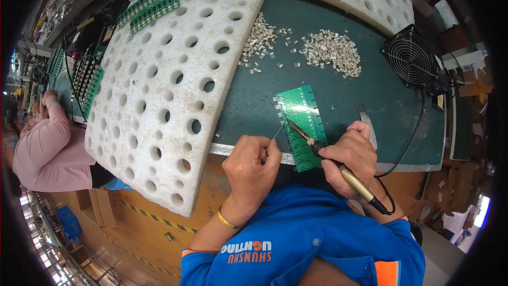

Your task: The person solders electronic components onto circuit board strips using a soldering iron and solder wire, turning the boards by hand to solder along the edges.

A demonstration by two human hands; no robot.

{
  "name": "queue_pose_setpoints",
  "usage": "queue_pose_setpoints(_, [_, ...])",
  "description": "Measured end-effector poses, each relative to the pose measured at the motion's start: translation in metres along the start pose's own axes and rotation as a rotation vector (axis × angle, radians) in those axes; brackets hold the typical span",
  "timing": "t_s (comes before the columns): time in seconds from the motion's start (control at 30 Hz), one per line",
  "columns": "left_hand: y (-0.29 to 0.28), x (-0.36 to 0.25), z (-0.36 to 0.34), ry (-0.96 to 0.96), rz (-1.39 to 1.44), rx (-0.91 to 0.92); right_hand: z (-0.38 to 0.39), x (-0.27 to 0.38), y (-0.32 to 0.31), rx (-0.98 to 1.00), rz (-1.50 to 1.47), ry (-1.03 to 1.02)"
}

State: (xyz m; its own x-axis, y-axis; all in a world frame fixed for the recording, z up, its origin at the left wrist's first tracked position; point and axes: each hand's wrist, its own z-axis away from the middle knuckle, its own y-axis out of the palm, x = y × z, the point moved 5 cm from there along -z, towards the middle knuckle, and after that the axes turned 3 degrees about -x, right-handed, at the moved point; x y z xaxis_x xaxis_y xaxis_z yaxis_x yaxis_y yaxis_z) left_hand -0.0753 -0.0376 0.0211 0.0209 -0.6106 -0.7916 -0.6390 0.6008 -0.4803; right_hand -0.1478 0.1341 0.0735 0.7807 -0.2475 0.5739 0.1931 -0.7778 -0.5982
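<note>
A green circuit board panel (pixel 299 107) lies on the dark green bench top, its near end reaching the front edge. Small pronged metal parts line its left side. My right hand (pixel 350 160) is closed around a soldering iron (pixel 346 176), whose tip rests at or just over the board's left side. Between the pinched thumb and fingers of my left hand (pixel 252 165) runs a thin wire, likely solder (pixel 277 133), its end near the iron's tip. Whether tip and wire touch cannot be made out.
Two piles of small pronged parts (pixel 333 53) lie farther back. A black fan (pixel 411 59) stands at the right. A white foam sheet with holes (pixel 174 63) covers the left, with assembled boards (pixel 153 13) on it. A blade-like metal tool (pixel 367 122) lies beyond my right hand. A co-worker (pixel 53 148) sits at left.
</note>
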Motion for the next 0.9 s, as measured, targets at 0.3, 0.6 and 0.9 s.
queue_pose_setpoints(0.3, [-0.0006, -0.0010, 0.0013, 0.007, -0.003, 0.018, 0.0029, 0.0007, -0.0007, 0.008, -0.008, 0.004])
queue_pose_setpoints(0.6, [-0.0006, -0.0011, 0.0025, -0.003, 0.006, 0.035, 0.0073, 0.0017, -0.0018, 0.019, 0.012, -0.007])
queue_pose_setpoints(0.9, [0.0007, -0.0002, 0.0028, -0.001, 0.001, 0.023, 0.0066, 0.0037, -0.0014, 0.032, 0.030, -0.010])
